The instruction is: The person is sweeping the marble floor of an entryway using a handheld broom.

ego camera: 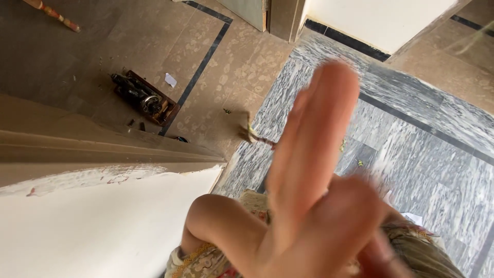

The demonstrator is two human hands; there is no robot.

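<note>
My left hand (314, 175) is raised close to the camera and fills the middle of the head view, heavily blurred. Its fingers are stretched straight up and pressed side by side, and nothing is in it. The bare forearm bends at the elbow (206, 216) to the lower left, coming out of a patterned, embroidered sleeve (198, 260). A blurred, darker finger-like shape (383, 255) shows at the lower right of the hand; whose finger it is cannot be told. My right hand is not visible. The hand touches nothing.
Far below, a black sewing machine on a wooden base (146, 99) sits on the brown tiled floor, with a paper scrap (170, 80) beside it. A small broom (256, 136) lies at the edge of the grey marble floor (422, 154). A white wall with a ledge (103, 221) stands at left.
</note>
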